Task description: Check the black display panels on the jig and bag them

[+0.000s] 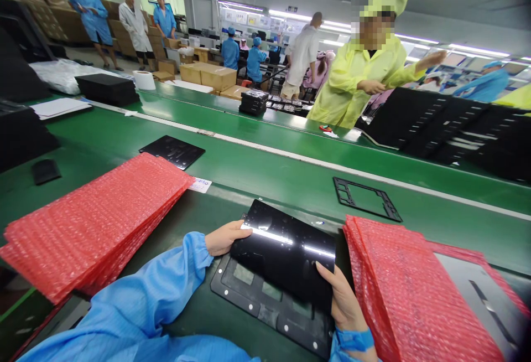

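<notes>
Between my two hands is a glossy black glass panel point(286, 251), tilted, with light strips reflected on it. My left hand point(226, 237) grips its left edge, the thumb lying on the top face. On the right edge, my right hand point(342, 295) holds it with the thumb on the surface. Below the panel lies a black frame-like fixture point(265, 312) with white dots along its edge and cut-out windows; the panel hides its far part. Whether panel and fixture touch, I cannot tell.
Stacks of red bubble-wrap sleeves point(99, 218) point(418, 290) flank the fixture. Beyond lie a dark panel point(172, 151) and a thin black frame point(367, 198) on the green bench point(265, 168). A co-worker in yellow point(360, 74) stands across, beside black trays point(443, 124).
</notes>
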The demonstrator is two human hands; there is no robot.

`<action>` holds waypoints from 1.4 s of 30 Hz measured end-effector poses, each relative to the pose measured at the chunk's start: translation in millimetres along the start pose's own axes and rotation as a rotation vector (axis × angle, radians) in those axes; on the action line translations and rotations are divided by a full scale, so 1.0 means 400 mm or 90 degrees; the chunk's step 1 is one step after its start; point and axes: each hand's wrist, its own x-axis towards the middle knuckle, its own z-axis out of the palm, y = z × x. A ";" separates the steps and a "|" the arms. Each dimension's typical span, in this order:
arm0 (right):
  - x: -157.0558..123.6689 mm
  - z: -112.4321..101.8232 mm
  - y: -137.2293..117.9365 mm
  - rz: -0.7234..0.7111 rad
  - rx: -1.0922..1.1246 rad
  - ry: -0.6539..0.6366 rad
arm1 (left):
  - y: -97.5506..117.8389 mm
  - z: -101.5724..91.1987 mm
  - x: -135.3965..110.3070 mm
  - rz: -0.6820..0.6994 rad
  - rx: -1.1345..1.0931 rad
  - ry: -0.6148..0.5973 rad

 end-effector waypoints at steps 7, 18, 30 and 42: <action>0.003 -0.003 0.003 -0.002 0.002 0.003 | -0.001 -0.001 0.001 0.002 0.000 -0.001; 0.002 -0.003 0.003 -0.008 -0.007 0.000 | -0.005 -0.005 0.002 0.005 -0.009 -0.014; -0.001 0.007 -0.002 0.005 0.002 0.006 | -0.008 -0.009 0.004 0.007 -0.009 -0.014; -0.005 0.011 -0.004 0.004 0.003 0.008 | -0.005 -0.007 0.002 0.007 -0.007 -0.015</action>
